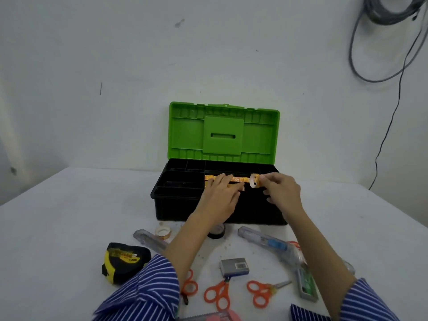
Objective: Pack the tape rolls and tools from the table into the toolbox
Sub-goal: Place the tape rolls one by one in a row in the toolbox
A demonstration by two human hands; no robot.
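right hand (281, 191) pinches 1 tape roll (254, 180) | left hand (220, 193) over toolbox (176, 205)

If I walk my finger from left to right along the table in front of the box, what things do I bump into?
Yellow and black tape measure → small clear tape roll → black tape roll → small grey box → orange-handled scissors with grey blades → grey-framed green tool.
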